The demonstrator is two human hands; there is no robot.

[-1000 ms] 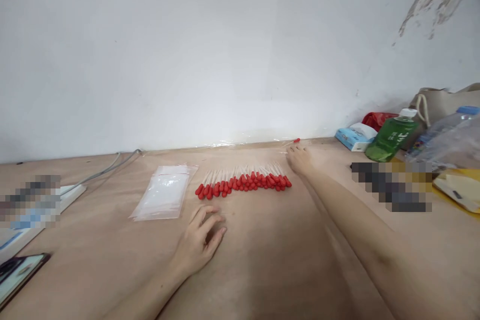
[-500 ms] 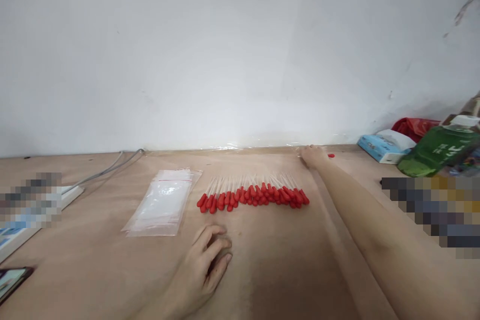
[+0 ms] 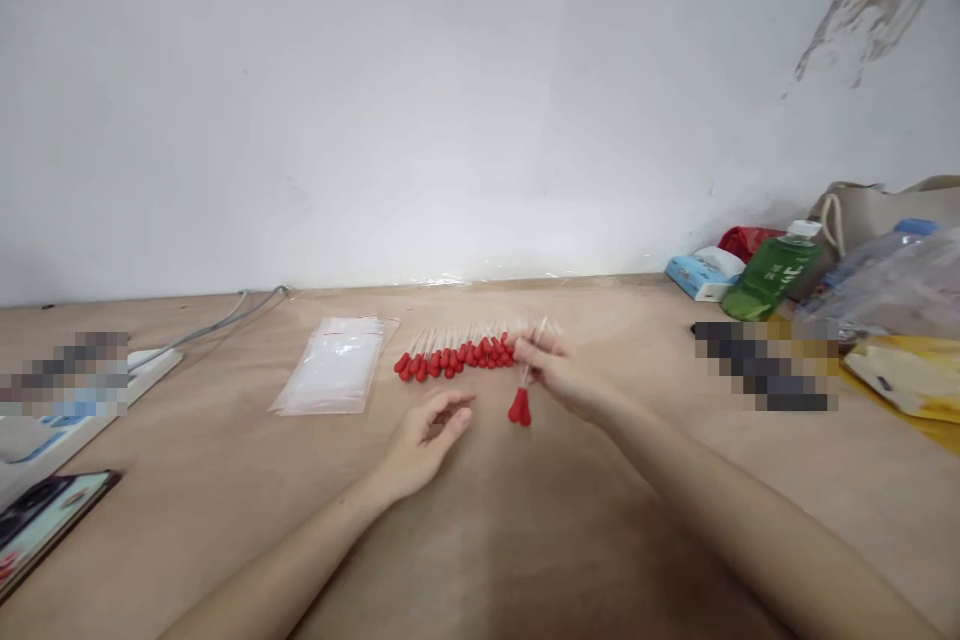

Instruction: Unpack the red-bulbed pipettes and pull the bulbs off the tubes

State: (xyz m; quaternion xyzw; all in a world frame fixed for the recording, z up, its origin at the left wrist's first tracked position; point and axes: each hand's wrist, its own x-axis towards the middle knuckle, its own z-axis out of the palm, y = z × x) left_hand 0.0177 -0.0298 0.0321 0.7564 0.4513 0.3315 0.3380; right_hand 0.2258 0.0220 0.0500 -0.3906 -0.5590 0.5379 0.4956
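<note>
R hand (image 3: 559,370) pinches approx. two red-bulbed pipettes (image 3: 517,408) by their stems at the R end of the pipette row (image 3: 445,358), bulbs nearside of it; L hand (image 3: 424,442), nearside too, curls loosely w/ nothing held; a slack pinch could drop one, or a low wrist scatter the row.

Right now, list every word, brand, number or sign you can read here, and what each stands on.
No text can be read with certainty.
Green plastic bottle with a white cap: white characters, too blurred to read.
Blue-and-white tissue pack: faint markings, too small to read.
Stacked translucent plastic bags with red lines: no lettering can be made out.
</note>
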